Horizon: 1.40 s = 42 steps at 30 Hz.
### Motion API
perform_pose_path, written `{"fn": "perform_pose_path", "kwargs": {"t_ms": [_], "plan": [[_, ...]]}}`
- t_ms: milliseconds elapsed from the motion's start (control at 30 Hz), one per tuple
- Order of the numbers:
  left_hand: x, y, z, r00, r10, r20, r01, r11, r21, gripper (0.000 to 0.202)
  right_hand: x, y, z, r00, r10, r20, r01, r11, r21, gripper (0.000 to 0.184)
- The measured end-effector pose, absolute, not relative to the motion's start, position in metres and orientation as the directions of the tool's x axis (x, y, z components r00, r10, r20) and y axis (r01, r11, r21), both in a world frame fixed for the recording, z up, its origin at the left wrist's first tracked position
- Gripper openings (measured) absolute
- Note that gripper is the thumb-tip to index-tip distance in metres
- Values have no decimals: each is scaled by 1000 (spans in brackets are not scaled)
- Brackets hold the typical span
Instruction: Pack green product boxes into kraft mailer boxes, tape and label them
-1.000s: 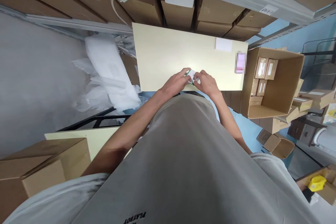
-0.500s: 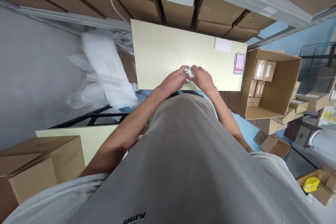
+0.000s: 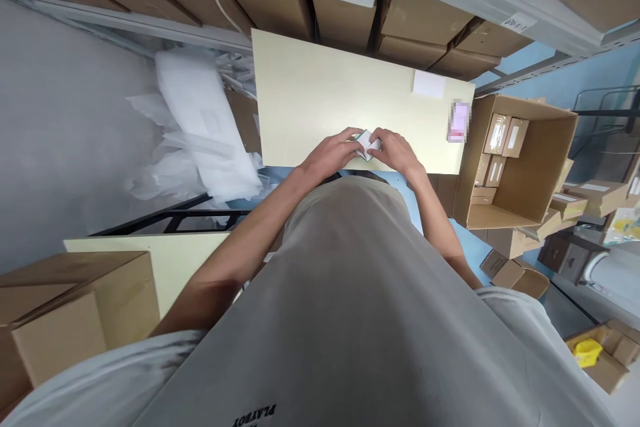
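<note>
A small white box with green edges [image 3: 367, 141] is held between my two hands, just above the front part of the pale table [image 3: 300, 100]. My left hand [image 3: 333, 150] grips its left side, with the fingers curled round the far edge and the thumb at the near side. On the right side, my right hand [image 3: 397, 148] pinches it with bent fingers and thumb. White flaps or panels show between the fingertips. Much of the box is covered by the fingers, so its full shape is hidden.
A white card [image 3: 429, 83] and a pink blurred item [image 3: 459, 121] lie on the table's right part. An open carton [image 3: 543, 167] with small boxes stands at the right. White foam wrap [image 3: 203, 120] hangs left. Cartons [image 3: 425, 17] fill the shelf behind.
My right hand has shifted slightly right, and more of the box's white panels shows between the hands. My left hand keeps its hold. The whole view has moved a little.
</note>
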State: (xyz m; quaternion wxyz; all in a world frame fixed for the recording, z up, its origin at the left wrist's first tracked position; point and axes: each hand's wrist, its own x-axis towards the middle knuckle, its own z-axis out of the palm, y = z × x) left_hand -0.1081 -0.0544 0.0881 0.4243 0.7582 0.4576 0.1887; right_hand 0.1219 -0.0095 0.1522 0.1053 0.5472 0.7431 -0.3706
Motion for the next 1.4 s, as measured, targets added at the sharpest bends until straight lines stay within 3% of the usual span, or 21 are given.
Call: {"fn": "perform_pose_path", "kwargs": {"t_ms": [300,567,767,1133,1400], "plan": [[-111,-59,91,441,890,-118,538,-157,828,23,122,-16,148,-397,741,-542,883,148,-445,22],[-107,-64,89,380,916,-130,534,-102,839,27,115,-28,135,-292,829,-477,908,84,-410,37],[-101,-70,87,356,924,-140,512,-68,856,27,121,-31,137,-273,815,-511,930,87,-357,40],[-94,-73,83,286,941,-181,484,22,875,27,131,-33,136,-280,832,-478,885,30,-465,36],[-87,-71,77,299,939,-169,498,-2,867,25,139,-38,127,-284,870,-402,832,15,-555,31]]}}
